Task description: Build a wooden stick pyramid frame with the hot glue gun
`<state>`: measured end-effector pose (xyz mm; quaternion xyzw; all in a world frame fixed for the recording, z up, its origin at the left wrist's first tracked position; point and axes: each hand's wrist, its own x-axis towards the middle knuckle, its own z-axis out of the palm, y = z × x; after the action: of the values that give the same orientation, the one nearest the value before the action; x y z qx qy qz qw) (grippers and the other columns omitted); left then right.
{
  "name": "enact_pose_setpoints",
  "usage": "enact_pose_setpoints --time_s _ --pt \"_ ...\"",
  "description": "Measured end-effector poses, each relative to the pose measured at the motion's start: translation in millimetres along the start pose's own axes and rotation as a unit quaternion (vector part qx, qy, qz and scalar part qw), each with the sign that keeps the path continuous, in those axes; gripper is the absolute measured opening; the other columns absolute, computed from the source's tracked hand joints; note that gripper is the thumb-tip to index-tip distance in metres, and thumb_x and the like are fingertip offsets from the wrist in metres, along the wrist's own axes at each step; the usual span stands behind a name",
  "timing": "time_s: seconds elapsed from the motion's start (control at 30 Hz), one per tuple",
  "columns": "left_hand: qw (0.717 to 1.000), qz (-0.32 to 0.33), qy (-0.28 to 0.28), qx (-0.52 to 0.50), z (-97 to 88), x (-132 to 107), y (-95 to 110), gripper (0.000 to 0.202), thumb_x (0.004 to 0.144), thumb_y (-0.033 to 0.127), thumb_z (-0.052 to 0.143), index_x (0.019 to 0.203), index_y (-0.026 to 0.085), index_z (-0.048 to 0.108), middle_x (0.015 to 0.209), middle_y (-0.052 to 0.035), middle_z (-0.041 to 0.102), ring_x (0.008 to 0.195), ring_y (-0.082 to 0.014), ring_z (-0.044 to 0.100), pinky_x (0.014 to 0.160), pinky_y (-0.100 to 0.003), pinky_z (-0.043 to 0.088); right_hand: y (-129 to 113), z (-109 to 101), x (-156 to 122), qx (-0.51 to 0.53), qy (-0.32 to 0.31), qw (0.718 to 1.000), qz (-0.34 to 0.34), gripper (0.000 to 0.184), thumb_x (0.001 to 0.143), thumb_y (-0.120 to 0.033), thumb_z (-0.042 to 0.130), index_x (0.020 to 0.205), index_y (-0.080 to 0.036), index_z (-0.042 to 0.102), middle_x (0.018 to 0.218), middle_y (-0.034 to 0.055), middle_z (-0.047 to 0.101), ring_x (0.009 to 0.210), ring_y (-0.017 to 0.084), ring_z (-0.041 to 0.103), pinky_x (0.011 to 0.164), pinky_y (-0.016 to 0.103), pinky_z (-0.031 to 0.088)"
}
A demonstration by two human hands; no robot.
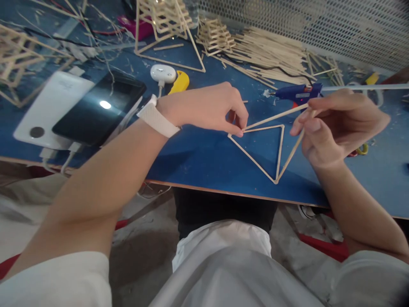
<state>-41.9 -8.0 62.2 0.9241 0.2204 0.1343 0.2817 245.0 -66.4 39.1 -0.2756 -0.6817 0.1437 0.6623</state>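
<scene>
A triangular frame of thin wooden sticks (252,155) lies on the blue table in front of me. Two more sticks rise from its corners and meet at my right hand. My left hand (228,108) pinches the frame's left part, where a raised stick (276,117) starts. Thumb and fingers of my right hand (338,123) are closed on the upper ends of the raised sticks, above the table. Just behind them lies a blue hot glue gun (297,93), its nozzle pointing left and a long glue stick in its back.
A pile of loose wooden sticks (271,53) lies at the back, beside stacked stick structures (215,36). On the left are a black phone (102,104), a white device (47,115) with cables, a white earbud case (162,73) and a yellow object (179,82).
</scene>
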Motion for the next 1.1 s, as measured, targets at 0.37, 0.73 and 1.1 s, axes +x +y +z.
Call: enact_pose_setpoints --time_s 0.37,0.73,1.1 --pt "1.000 -0.007 0.009 -0.005 1.0 -1.2 1.7 0.029 0.105 0.055 0.080 0.101 0.032 0.097 0.100 -0.0041 0.092 0.090 -0.0203 0.079 0.088 -0.034 0.059 -2.8 -3.9 1.2 -0.029 0.015 0.999 0.006 0.040 0.081 -0.073 0.105 0.093 -0.037 0.095 0.062 0.0016 0.068 0.045 0.025 0.064 0.038 0.048 0.041" --pt "1.000 0.003 0.015 -0.009 1.9 0.0 2.0 0.029 0.103 0.056 0.080 0.100 0.032 0.097 0.096 -0.0044 0.091 0.086 -0.0200 0.079 0.084 -0.033 0.060 -0.5 -5.9 1.1 -0.013 0.001 1.000 -0.018 0.033 0.088 -0.063 0.106 0.102 -0.035 0.098 0.067 0.0027 0.067 0.050 0.025 0.066 0.047 0.050 0.056" --pt "1.000 0.000 0.015 -0.011 2.0 -1.3 1.0 0.028 0.103 0.055 0.081 0.099 0.032 0.097 0.098 -0.0045 0.092 0.089 -0.0214 0.080 0.089 -0.035 0.061 15.7 -5.3 3.1 0.030 0.017 0.998 -0.052 0.034 0.082 -0.058 0.108 0.102 -0.031 0.099 0.065 0.0014 0.072 0.045 0.017 0.061 0.041 0.039 0.039"
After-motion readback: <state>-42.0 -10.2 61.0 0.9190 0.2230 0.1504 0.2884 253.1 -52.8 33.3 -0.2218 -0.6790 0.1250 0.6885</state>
